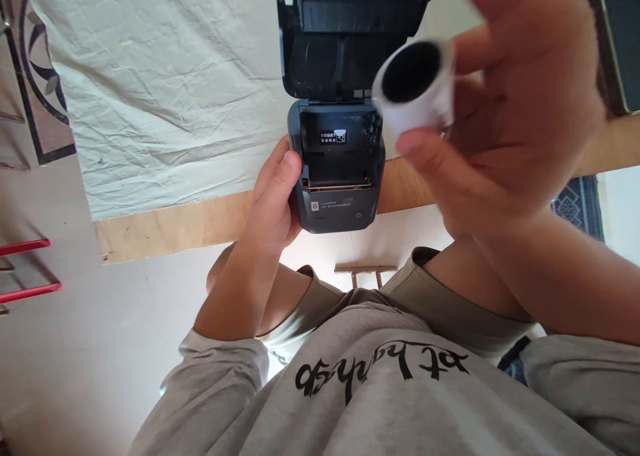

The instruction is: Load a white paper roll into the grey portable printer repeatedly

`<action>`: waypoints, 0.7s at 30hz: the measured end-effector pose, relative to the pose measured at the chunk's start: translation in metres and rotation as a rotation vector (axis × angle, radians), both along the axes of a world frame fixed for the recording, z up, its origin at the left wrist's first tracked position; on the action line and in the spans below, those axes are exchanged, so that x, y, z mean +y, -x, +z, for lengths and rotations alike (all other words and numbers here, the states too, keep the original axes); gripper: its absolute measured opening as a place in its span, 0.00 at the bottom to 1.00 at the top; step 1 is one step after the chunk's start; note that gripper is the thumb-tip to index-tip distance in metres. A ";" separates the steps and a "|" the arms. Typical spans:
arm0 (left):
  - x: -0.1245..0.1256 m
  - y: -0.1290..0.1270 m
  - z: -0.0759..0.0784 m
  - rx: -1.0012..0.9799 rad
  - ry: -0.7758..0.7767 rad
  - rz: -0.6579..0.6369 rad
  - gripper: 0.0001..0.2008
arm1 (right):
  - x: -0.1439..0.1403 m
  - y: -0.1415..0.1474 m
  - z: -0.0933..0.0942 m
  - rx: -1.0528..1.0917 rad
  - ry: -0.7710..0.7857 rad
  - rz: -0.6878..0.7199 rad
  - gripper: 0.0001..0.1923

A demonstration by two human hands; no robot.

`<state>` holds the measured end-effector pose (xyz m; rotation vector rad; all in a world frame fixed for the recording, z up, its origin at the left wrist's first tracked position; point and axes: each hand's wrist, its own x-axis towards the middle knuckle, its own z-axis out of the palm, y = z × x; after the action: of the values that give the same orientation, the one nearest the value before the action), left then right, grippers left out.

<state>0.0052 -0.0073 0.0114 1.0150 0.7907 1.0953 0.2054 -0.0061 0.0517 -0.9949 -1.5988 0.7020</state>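
My left hand [277, 196] grips the left side of a dark label printer [336, 209], its thumb on the rim. The printer's lid [330, 63] is swung fully back, and the bay inside shows a small printed sticker but no roll. Between the thumb and fingers of my right hand [520, 109] is a white paper roll [417, 113] with a black core opening facing up and left. The roll is above the printer's upper right corner, overlapping the lid's edge in view. Some of my right fingers are hidden behind the roll, and that hand is slightly blurred.
A table with a pale wrinkled cloth [175, 96] lies ahead, its bare wooden edge [165, 226] facing me. A dark flat object [623, 36] sits at the far right. Red bars [30, 291] stick out at the left, and a small wooden stool [367, 269] stands below.
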 end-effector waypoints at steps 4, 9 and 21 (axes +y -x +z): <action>0.000 -0.001 -0.002 0.019 -0.020 0.036 0.21 | 0.004 0.010 -0.001 -0.378 -0.114 0.017 0.06; -0.002 -0.001 0.006 0.098 0.040 0.068 0.21 | 0.011 0.013 0.009 -0.553 -0.002 0.036 0.07; -0.003 -0.001 0.004 0.079 0.063 0.061 0.20 | 0.012 0.015 0.003 -0.489 -0.016 0.099 0.09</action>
<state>0.0062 -0.0107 0.0154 0.9911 0.9201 1.0809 0.1908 0.0061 0.0545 -1.1395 -2.0845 0.5328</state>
